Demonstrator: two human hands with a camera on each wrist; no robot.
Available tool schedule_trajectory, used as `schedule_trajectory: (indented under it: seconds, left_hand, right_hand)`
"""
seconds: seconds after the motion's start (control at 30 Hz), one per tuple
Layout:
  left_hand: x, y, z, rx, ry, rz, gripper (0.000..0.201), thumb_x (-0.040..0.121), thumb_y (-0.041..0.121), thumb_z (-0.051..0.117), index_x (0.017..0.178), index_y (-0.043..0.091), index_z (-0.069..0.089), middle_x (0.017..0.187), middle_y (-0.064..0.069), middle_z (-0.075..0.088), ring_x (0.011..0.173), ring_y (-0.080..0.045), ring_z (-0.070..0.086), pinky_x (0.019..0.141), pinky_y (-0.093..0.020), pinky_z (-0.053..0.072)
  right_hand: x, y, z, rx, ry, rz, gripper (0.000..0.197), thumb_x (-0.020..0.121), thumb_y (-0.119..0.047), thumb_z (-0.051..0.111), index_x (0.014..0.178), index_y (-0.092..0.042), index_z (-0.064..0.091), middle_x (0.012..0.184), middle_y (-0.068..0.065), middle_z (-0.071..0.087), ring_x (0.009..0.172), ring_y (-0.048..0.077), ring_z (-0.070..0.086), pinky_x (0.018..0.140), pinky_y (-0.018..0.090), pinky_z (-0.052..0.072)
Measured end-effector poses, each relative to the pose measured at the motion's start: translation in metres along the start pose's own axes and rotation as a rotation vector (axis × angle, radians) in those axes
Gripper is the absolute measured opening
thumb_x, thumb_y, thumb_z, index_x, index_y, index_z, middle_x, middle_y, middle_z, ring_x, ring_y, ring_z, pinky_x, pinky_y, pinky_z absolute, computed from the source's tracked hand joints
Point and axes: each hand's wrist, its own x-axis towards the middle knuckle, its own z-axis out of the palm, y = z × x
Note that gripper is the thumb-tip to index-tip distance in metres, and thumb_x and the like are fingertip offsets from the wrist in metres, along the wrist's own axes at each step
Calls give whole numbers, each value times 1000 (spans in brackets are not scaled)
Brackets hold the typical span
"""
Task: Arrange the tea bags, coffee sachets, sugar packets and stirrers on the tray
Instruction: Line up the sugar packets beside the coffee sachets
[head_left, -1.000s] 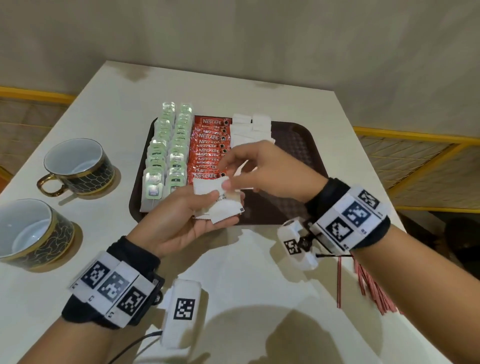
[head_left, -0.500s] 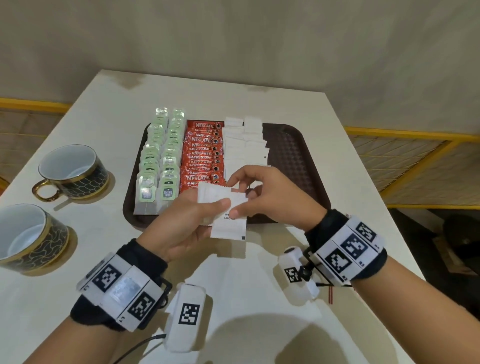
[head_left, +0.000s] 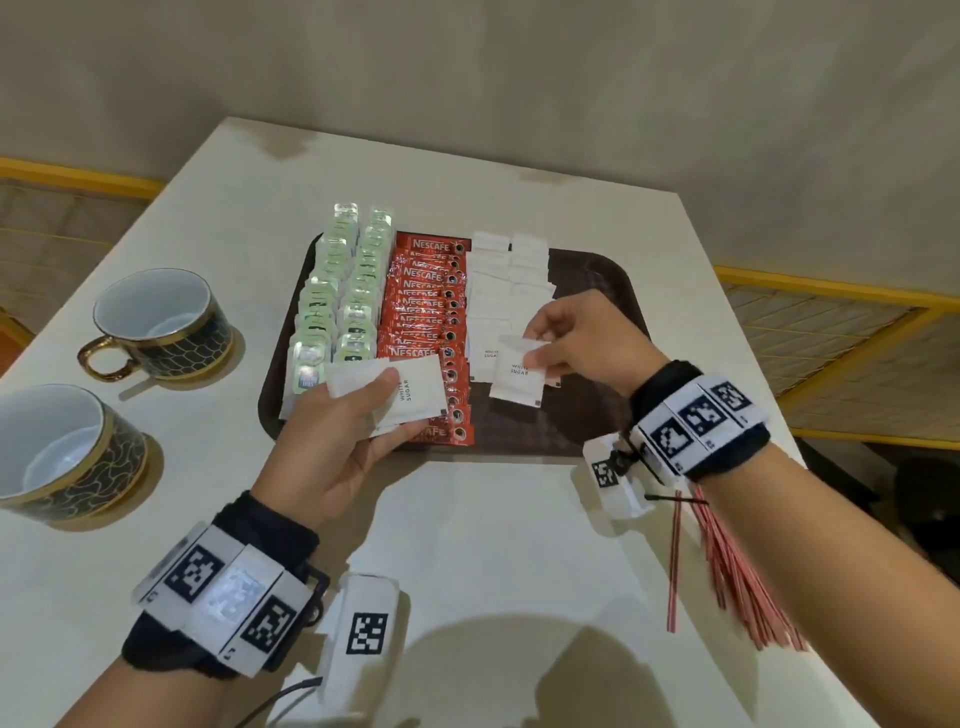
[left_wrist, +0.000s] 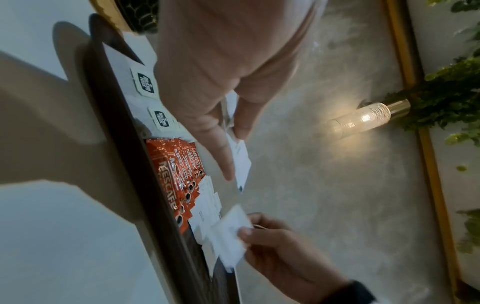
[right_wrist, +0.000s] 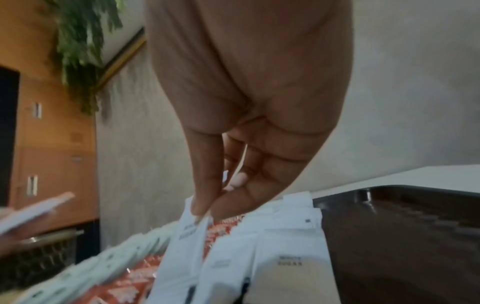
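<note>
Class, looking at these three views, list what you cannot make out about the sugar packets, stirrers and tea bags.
- Packets in the left hand: count unclear, head view; they overlap under the thumb.
- Stirrers: far ends hidden, head view, by the right forearm.
- Tea bags: labels unreadable, right wrist view; blurred.

Two cups (head_left: 161, 322), one tray (head_left: 613, 270), two hands (head_left: 332, 447).

dark brown tray (head_left: 608, 270), red coffee sachets (head_left: 426, 306), white sugar packets (head_left: 493, 291), black-and-gold cups (head_left: 161, 325)
</note>
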Motion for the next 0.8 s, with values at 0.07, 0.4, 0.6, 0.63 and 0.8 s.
schedule_trajectory:
  seconds: [0.07,0.4,0.6,0.63,0.8]
  left_hand:
    - [1,1,-3,-6,4,7,24,92,8,60,113,20,59,115,-8,72,105,-24,69,65,-33,62]
    - [1,4,2,-49,-18,-38,13,96,12,55,106,19,61,101,-6,76,97,-23,72,70,-38,62]
    - [3,4,19,-59,-163,-151,28,102,25,45,123,11,57,116,-16,70,106,-36,68,83,-50,55]
    - [4,4,21,-53,-171,-179,32,102,25,43,129,10,53,122,-18,67,112,-38,65,85,-52,54]
    - [11,8,24,130,-194,-193,38,100,4,30,133,3,48,119,-19,68,112,-32,66,86,-42,56]
  right_hand:
    - [20,0,6,-112,-51,16,18,76,3,78,75,-10,66,80,5,65,74,21,68,68,29,60]
    - [11,-30,18,-78,1,-110,27,83,-32,75,97,-10,67,95,10,67,79,15,62,65,24,53]
    - [-24,-38,38,-141,-142,-271,25,76,-17,81,98,-18,70,92,2,65,75,5,54,65,18,44]
    - [-23,-34,36,-153,-105,-281,23,75,-14,81,95,-19,70,89,-2,65,72,2,53,64,15,41]
    - [-27,-4,-2,137,178,-72,12,78,-7,78,77,-12,68,71,-1,59,66,13,54,61,23,43]
